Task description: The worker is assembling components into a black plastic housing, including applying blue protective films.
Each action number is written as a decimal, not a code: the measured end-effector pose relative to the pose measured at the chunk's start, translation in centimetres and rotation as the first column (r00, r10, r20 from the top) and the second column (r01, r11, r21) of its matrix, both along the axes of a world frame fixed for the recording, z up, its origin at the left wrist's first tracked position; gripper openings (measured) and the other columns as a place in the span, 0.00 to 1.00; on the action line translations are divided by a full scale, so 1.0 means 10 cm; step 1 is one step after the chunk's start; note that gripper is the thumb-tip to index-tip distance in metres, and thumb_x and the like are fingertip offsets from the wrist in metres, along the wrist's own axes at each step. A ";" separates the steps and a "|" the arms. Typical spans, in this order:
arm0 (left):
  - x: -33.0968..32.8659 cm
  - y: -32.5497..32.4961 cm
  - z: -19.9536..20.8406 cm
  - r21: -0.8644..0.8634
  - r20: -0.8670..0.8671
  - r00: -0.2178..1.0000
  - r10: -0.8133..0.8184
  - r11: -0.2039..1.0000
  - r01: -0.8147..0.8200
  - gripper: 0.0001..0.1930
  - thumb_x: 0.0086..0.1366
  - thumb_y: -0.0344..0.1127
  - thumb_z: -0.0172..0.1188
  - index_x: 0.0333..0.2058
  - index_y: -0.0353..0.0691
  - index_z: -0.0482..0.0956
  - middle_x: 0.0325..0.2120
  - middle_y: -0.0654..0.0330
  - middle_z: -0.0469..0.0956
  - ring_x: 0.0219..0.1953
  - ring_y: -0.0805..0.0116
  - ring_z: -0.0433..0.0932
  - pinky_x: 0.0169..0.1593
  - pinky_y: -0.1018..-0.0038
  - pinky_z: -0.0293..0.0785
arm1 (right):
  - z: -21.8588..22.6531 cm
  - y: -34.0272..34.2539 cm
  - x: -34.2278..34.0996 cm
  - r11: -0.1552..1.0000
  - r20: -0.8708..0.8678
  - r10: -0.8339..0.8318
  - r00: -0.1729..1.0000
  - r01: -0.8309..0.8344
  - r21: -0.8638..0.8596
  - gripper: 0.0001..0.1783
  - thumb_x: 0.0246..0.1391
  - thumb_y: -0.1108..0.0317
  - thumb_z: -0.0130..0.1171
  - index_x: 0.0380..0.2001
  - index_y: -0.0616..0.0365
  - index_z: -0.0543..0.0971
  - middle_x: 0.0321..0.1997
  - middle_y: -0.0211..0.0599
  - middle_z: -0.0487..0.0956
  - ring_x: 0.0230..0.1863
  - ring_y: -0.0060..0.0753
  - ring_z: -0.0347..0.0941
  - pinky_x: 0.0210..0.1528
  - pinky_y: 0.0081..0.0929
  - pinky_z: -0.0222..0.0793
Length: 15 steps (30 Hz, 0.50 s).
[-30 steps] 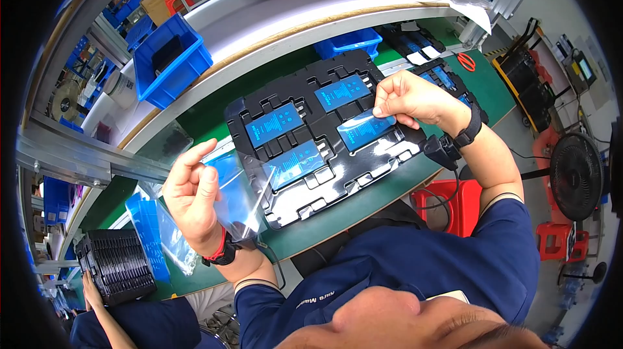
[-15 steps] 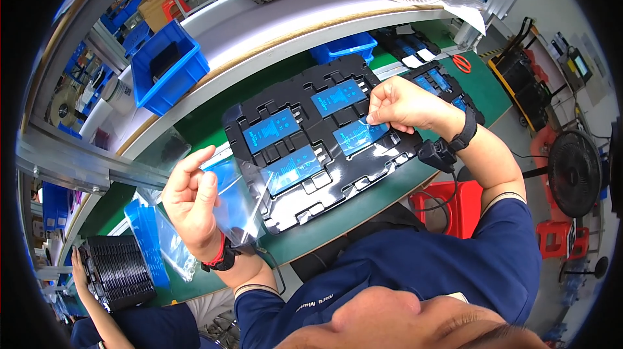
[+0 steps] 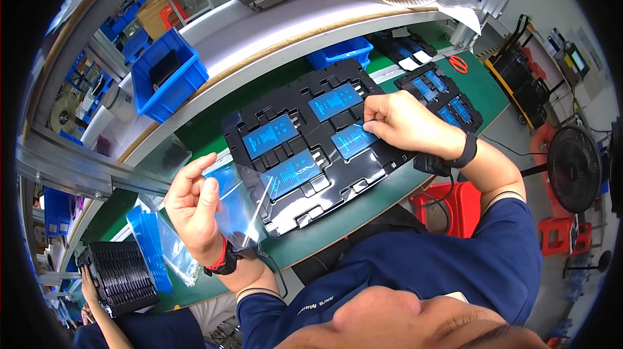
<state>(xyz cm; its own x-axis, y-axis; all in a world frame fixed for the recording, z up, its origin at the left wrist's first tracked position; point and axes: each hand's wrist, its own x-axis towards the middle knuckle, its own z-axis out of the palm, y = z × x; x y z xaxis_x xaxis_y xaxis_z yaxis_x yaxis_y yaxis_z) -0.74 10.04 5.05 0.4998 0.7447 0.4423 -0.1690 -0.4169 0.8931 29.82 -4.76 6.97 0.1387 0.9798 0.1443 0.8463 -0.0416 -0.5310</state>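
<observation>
Black tray (image 3: pixel 383 170): on green bench, holding four blue rectangular panels.
Right hand (image 3: pixel 402 125): fingertips pinching near-right blue panel (image 3: pixel 354 141).
Left hand (image 3: pixel 195 209): grasping clear film (image 3: pixel 237 209) beside tray's left edge.

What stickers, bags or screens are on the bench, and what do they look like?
Blue labels: rectangles with pale print on four flat parts in the black tray, mid-bench.
Lower-right label: the right hand touches its edge.
Clear film: shiny, see-through sheet pinched by the left hand.
Blue bags: see-through stack, left of the tray.
Small screen: on a box far right, too small to tell more.
</observation>
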 end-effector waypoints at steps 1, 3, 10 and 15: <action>0.00 0.00 0.00 -0.001 0.004 1.000 0.000 1.000 0.000 0.17 0.60 0.30 0.55 0.47 0.27 0.71 0.15 0.72 0.66 0.15 0.87 0.57 0.19 0.88 0.48 | -0.01 -0.04 -0.04 0.999 0.099 0.025 0.995 -0.030 0.041 0.05 0.45 0.74 0.59 0.24 0.63 0.74 0.24 0.41 0.75 0.27 0.35 0.74 0.29 0.27 0.67; 0.01 0.00 0.01 -0.004 0.007 1.000 -0.001 1.000 0.001 0.17 0.60 0.30 0.55 0.47 0.27 0.71 0.15 0.72 0.65 0.15 0.87 0.57 0.19 0.88 0.48 | 0.00 -0.09 -0.06 0.994 0.151 0.090 0.984 -0.098 0.045 0.06 0.44 0.73 0.59 0.25 0.63 0.72 0.38 0.45 0.74 0.41 0.37 0.72 0.40 0.28 0.67; 0.01 -0.01 0.00 -0.011 0.018 1.000 -0.008 1.000 0.008 0.17 0.61 0.30 0.55 0.47 0.27 0.71 0.15 0.72 0.65 0.14 0.87 0.56 0.18 0.88 0.47 | 0.04 -0.07 0.21 0.947 -0.799 0.205 0.565 -0.321 0.015 0.06 0.52 0.69 0.59 0.29 0.59 0.74 0.37 0.35 0.76 0.40 0.23 0.71 0.44 0.24 0.68; 0.01 -0.01 -0.01 -0.007 0.005 1.000 -0.001 1.000 0.001 0.17 0.61 0.30 0.55 0.47 0.27 0.72 0.15 0.73 0.64 0.14 0.87 0.56 0.18 0.88 0.47 | 0.06 0.03 0.31 0.973 -0.799 -0.111 0.591 -0.100 -0.209 0.07 0.51 0.70 0.59 0.26 0.59 0.73 0.19 0.27 0.73 0.15 0.17 0.70 0.15 0.12 0.66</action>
<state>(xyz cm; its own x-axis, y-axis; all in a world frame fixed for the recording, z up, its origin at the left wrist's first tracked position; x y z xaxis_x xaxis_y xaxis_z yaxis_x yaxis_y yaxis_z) -0.69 9.98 5.00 0.4979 0.7474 0.4399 -0.1742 -0.4107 0.8950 32.97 -4.49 7.59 0.0993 0.9671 -0.2343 0.0795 -0.2424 -0.9669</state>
